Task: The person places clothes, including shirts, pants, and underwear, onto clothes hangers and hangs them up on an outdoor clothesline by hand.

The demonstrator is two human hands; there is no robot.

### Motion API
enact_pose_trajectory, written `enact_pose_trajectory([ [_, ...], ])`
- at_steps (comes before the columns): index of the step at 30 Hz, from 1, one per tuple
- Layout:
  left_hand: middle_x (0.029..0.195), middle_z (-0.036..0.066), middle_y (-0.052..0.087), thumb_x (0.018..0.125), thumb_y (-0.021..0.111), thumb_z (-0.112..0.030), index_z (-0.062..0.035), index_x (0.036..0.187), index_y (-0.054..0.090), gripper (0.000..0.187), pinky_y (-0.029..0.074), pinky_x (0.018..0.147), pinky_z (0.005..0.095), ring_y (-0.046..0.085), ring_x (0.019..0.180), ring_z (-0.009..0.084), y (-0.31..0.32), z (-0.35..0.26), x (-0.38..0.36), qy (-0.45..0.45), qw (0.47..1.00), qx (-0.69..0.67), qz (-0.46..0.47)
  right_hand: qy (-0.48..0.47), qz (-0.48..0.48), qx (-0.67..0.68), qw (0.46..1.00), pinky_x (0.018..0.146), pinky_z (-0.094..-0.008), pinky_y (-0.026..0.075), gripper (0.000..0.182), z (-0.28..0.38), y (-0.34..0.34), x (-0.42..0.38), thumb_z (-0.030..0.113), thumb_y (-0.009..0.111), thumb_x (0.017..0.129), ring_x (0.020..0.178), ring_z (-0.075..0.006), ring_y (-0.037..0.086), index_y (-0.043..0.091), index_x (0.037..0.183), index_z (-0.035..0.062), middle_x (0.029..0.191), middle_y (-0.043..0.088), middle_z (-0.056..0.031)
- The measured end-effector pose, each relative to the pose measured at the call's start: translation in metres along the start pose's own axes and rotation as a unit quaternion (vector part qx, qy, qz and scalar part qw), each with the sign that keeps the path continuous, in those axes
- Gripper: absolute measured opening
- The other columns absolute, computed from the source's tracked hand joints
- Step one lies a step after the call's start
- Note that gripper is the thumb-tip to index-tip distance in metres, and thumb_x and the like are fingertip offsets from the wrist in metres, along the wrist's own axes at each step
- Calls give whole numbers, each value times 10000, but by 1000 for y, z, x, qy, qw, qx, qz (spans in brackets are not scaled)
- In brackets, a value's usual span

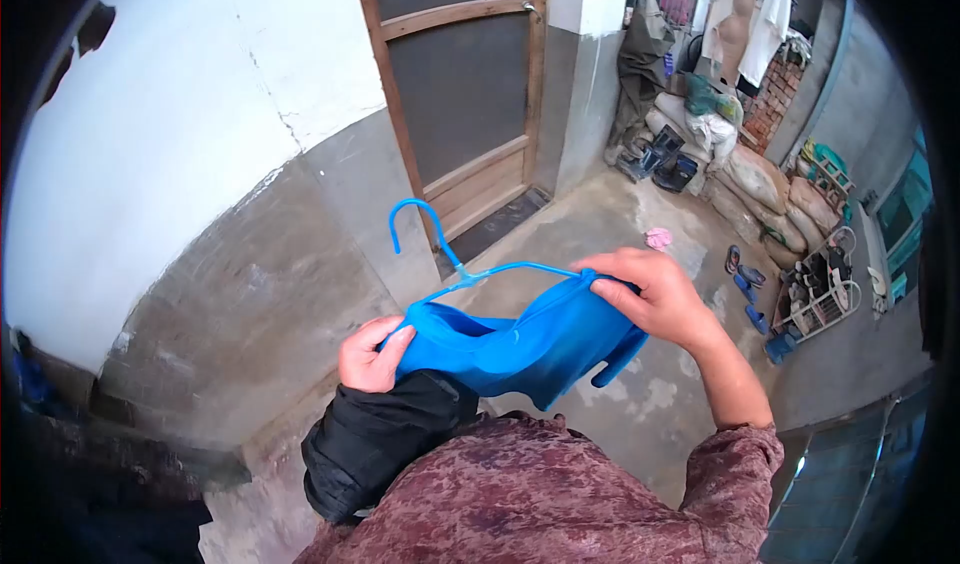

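A bright blue garment [520,349] is draped over a blue plastic hanger [440,249], whose hook points up and left. My left hand [372,356] grips the garment's left end at the hanger's shoulder. My right hand [655,294] pinches the cloth's right end over the hanger's other shoulder. Both hands hold it at chest height above a wet concrete floor [640,404]. A dark garment [375,439] hangs over my left forearm.
A wooden screen door [465,94] stands in the wall ahead. Stuffed sacks [760,179], boots [655,154] and hanging clothes [745,14] fill the far right corner. Blue sandals [745,284] and a wire shoe rack [820,289] lie to the right.
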State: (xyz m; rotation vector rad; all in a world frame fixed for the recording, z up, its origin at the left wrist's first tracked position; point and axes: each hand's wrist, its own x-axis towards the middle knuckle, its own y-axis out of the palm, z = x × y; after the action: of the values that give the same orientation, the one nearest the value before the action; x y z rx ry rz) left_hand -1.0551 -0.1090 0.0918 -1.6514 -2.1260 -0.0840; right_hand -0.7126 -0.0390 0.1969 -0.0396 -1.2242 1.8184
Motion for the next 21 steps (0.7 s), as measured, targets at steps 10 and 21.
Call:
enact_pose_trajectory([
  [10,856,89,667,861,663,-78,28,958,675,145,471,727,271,614,794,149,7,-5,-6,-29,999,-33,21,33,35,-35,998,667,-378,483,264,7,-7,1,169,617,867,775,-301,632,632,1119,92,861,652,-130],
  [21,845,87,659,859,655,-78,16,961,681,141,467,729,269,613,777,157,3,-13,-9,-17,999,-31,24,84,51,-57,993,621,-376,462,157,14,-8,-3,176,678,826,687,-292,593,642,904,46,761,609,-113],
])
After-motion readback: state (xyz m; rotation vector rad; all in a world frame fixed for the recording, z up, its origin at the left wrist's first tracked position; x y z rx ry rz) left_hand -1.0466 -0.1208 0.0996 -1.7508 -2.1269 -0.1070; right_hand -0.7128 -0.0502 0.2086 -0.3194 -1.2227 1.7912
